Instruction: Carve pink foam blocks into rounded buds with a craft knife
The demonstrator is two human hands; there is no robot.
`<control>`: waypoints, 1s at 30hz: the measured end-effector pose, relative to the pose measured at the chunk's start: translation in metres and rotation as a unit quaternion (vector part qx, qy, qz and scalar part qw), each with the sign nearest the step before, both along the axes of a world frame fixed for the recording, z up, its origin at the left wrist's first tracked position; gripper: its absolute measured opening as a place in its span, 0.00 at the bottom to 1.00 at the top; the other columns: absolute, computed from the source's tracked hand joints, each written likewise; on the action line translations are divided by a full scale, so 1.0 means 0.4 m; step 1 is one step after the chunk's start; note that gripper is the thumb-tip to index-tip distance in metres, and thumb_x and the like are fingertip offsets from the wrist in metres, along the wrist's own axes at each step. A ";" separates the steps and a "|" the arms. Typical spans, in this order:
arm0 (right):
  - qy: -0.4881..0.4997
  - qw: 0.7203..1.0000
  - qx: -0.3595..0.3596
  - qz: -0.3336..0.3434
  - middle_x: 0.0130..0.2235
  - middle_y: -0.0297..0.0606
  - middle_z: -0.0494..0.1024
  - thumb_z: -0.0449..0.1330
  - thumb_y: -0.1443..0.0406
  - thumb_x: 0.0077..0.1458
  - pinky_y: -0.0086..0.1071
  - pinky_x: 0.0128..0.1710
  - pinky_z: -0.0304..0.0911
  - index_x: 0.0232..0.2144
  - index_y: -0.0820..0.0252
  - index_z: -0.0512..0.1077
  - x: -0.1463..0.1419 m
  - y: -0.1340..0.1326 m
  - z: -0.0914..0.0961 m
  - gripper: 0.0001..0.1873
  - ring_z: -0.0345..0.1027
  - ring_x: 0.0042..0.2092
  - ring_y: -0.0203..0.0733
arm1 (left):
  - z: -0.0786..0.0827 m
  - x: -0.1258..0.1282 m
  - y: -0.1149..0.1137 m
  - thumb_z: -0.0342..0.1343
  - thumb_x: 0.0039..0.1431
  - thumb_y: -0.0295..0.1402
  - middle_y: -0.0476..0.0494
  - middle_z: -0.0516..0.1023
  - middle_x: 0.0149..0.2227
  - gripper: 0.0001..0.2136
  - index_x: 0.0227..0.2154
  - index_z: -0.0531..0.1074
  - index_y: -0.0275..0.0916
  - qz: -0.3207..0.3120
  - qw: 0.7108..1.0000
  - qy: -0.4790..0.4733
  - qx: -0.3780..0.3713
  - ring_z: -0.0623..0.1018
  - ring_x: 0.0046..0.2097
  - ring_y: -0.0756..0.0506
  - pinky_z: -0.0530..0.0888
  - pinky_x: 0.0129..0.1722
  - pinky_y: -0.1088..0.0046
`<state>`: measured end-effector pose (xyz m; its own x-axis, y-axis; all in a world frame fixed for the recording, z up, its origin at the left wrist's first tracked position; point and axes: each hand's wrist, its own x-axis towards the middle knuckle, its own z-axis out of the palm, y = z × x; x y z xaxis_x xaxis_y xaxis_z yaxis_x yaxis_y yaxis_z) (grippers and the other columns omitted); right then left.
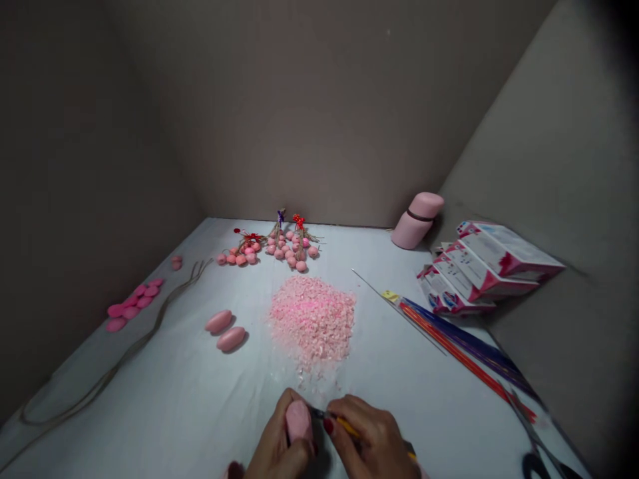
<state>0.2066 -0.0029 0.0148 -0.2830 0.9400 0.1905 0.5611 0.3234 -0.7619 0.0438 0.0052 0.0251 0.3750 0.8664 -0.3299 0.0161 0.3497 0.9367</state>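
At the front edge of the view my left hand (279, 439) is closed around a pink piece of soap (298, 419) with cut facets. My right hand (372, 436) grips a yellow-handled craft knife (347, 426), its dark blade pointing left at the soap's right side. Whether the blade touches the soap, I cannot tell. Just beyond both hands spreads a heap of pink soap shavings (314, 319). Two smooth oval pink soap pieces (231, 339) lie to the left of the heap.
Bunches of small pink balls (289, 249) lie at the back, tied with ribbon. Bright pink pieces (130, 311) and a long cord (154, 326) are on the left. On the right are a pink flask (417, 221), stacked boxes (486, 266), red strips (454, 356), a thin needle (374, 291) and scissors (534, 439).
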 end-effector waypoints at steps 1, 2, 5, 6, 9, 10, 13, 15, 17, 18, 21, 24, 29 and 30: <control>-0.006 1.000 0.006 0.015 0.27 0.33 0.72 0.49 0.62 0.60 0.25 0.28 0.56 0.30 0.56 0.69 -0.001 -0.003 -0.004 0.11 0.67 0.28 0.36 | -0.002 -0.001 0.000 0.51 0.50 0.36 0.56 0.54 0.23 0.08 0.24 0.56 0.43 0.000 1.000 -0.003 0.001 0.56 0.28 0.50 0.57 0.31 0.70; -0.011 0.999 0.011 0.030 0.26 0.33 0.72 0.49 0.62 0.60 0.25 0.27 0.56 0.30 0.56 0.70 -0.001 -0.006 -0.008 0.11 0.67 0.27 0.35 | -0.004 -0.001 0.000 0.50 0.52 0.40 0.55 0.54 0.24 0.10 0.24 0.56 0.42 0.000 1.000 -0.005 0.007 0.56 0.28 0.50 0.58 0.31 0.70; -0.027 0.998 0.027 0.057 0.26 0.33 0.72 0.50 0.60 0.60 0.26 0.25 0.56 0.30 0.55 0.70 -0.002 -0.009 -0.019 0.12 0.67 0.26 0.36 | -0.006 0.001 -0.002 0.43 0.55 0.52 0.54 0.56 0.24 0.18 0.25 0.56 0.42 0.001 1.000 0.009 0.027 0.58 0.28 0.49 0.59 0.31 0.68; -0.033 0.997 0.032 0.060 0.26 0.33 0.72 0.49 0.60 0.60 0.26 0.25 0.55 0.30 0.55 0.70 -0.002 -0.009 -0.022 0.12 0.67 0.26 0.36 | -0.006 0.002 -0.002 0.42 0.55 0.54 0.54 0.56 0.24 0.19 0.25 0.56 0.42 0.002 0.999 0.016 0.030 0.58 0.28 0.49 0.59 0.31 0.68; -0.052 0.996 0.042 0.054 0.25 0.34 0.72 0.48 0.60 0.60 0.27 0.25 0.56 0.30 0.56 0.70 -0.002 -0.011 -0.027 0.13 0.67 0.25 0.36 | -0.007 0.004 -0.003 0.41 0.56 0.54 0.54 0.55 0.24 0.19 0.25 0.57 0.41 0.002 1.000 0.017 0.021 0.57 0.28 0.50 0.59 0.31 0.69; -0.057 0.996 0.043 0.049 0.25 0.34 0.72 0.48 0.61 0.60 0.27 0.25 0.56 0.30 0.56 0.70 -0.002 -0.012 -0.028 0.13 0.67 0.26 0.37 | -0.008 0.004 -0.003 0.41 0.56 0.54 0.54 0.55 0.24 0.19 0.25 0.57 0.41 0.001 1.000 0.009 0.018 0.57 0.28 0.50 0.59 0.31 0.69; -0.060 0.996 0.046 0.037 0.25 0.34 0.72 0.48 0.61 0.60 0.27 0.25 0.57 0.30 0.56 0.70 -0.004 -0.014 -0.028 0.13 0.67 0.26 0.37 | -0.014 0.003 -0.002 0.43 0.55 0.54 0.55 0.54 0.24 0.19 0.25 0.56 0.42 -0.005 1.000 -0.013 0.017 0.57 0.28 0.50 0.59 0.31 0.69; -0.058 0.997 0.042 0.036 0.26 0.34 0.72 0.48 0.61 0.60 0.27 0.25 0.57 0.30 0.56 0.70 -0.005 -0.014 -0.028 0.13 0.67 0.26 0.37 | -0.016 0.002 -0.001 0.46 0.53 0.53 0.56 0.54 0.24 0.19 0.25 0.56 0.42 -0.006 1.000 -0.006 0.027 0.57 0.28 0.50 0.59 0.30 0.70; -0.057 0.997 0.035 0.038 0.26 0.33 0.72 0.49 0.62 0.59 0.27 0.26 0.57 0.30 0.56 0.70 -0.005 -0.012 -0.027 0.12 0.67 0.26 0.37 | -0.016 0.003 0.000 0.47 0.54 0.52 0.56 0.54 0.24 0.18 0.25 0.55 0.42 -0.003 0.999 0.021 0.044 0.57 0.28 0.50 0.59 0.30 0.70; -0.057 0.997 0.031 0.038 0.26 0.33 0.72 0.49 0.63 0.59 0.27 0.26 0.57 0.30 0.55 0.70 -0.005 -0.011 -0.027 0.11 0.68 0.26 0.37 | -0.016 0.003 0.000 0.46 0.54 0.52 0.56 0.54 0.24 0.18 0.24 0.55 0.42 -0.002 0.998 0.031 0.053 0.57 0.28 0.50 0.59 0.29 0.70; -0.060 0.997 0.026 0.036 0.26 0.32 0.73 0.49 0.64 0.58 0.26 0.25 0.57 0.30 0.55 0.70 -0.006 -0.009 -0.027 0.10 0.68 0.27 0.36 | -0.019 0.007 -0.002 0.43 0.54 0.54 0.56 0.54 0.24 0.19 0.24 0.54 0.43 0.007 0.996 0.056 0.068 0.57 0.28 0.50 0.59 0.29 0.70; -0.060 0.997 0.023 0.032 0.26 0.32 0.72 0.50 0.64 0.58 0.26 0.25 0.56 0.29 0.56 0.70 -0.008 -0.009 -0.027 0.10 0.68 0.27 0.36 | -0.021 0.009 -0.006 0.41 0.56 0.51 0.56 0.53 0.23 0.17 0.24 0.54 0.43 0.019 0.992 0.096 0.073 0.57 0.28 0.49 0.59 0.29 0.70; -0.056 0.998 0.002 0.027 0.27 0.32 0.73 0.49 0.64 0.58 0.25 0.26 0.57 0.29 0.55 0.69 -0.012 -0.009 -0.020 0.10 0.68 0.27 0.36 | -0.025 0.008 -0.007 0.45 0.54 0.43 0.56 0.52 0.24 0.11 0.25 0.53 0.43 0.024 0.990 0.118 0.076 0.56 0.28 0.49 0.58 0.29 0.71; -0.052 0.998 -0.001 0.025 0.27 0.32 0.73 0.49 0.64 0.58 0.25 0.26 0.57 0.29 0.55 0.69 -0.014 -0.009 -0.018 0.10 0.68 0.27 0.36 | -0.027 0.007 -0.007 0.45 0.54 0.41 0.56 0.52 0.24 0.10 0.25 0.53 0.43 0.028 0.990 0.114 0.076 0.56 0.28 0.49 0.58 0.29 0.71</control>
<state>0.2012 -0.0067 0.0075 -0.3475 0.9245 0.1568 0.6203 0.3521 -0.7009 0.0465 0.0025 0.0141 0.2555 0.9301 -0.2638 0.2176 0.2106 0.9530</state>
